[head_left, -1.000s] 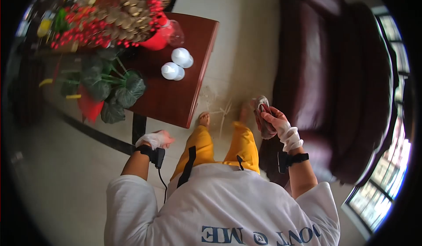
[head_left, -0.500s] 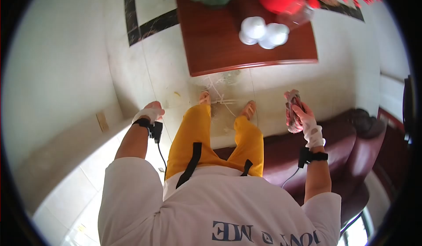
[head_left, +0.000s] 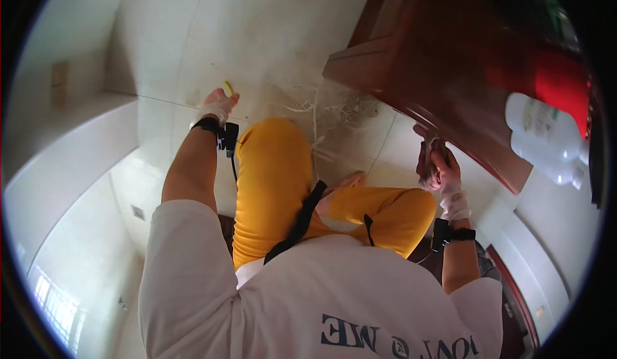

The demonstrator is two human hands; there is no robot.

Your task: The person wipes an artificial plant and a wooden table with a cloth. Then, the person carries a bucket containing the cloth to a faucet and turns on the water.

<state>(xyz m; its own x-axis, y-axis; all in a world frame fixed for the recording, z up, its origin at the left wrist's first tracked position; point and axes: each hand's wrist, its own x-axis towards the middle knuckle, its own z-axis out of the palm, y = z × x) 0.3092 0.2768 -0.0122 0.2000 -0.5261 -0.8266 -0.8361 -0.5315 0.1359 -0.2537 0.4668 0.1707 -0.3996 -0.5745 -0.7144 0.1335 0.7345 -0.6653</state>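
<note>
My left hand (head_left: 219,104), in a pale wrist covering, is low over the floor at the left. A small curved yellow strip (head_left: 229,88) shows between its thumb and fingers, which look pinched on it. At the right, my right hand (head_left: 448,169) grips a crumpled, dark reddish-grey cloth (head_left: 427,160) beside the edge of the wooden table (head_left: 437,96). Thin pale scraps (head_left: 350,107) are scattered on the floor between the hands, near the table's corner.
Two white plastic bottles (head_left: 546,124) and a red object (head_left: 562,86) are on the table at the right. My bent knees, in yellow trousers (head_left: 273,166), are between my arms. A low white ledge (head_left: 77,134) runs along the left.
The view has turned and dropped closer to the floor, and my knees are now bent. My left hand has reached the yellow strip. The cloth remains in my right hand, now near the table edge.
</note>
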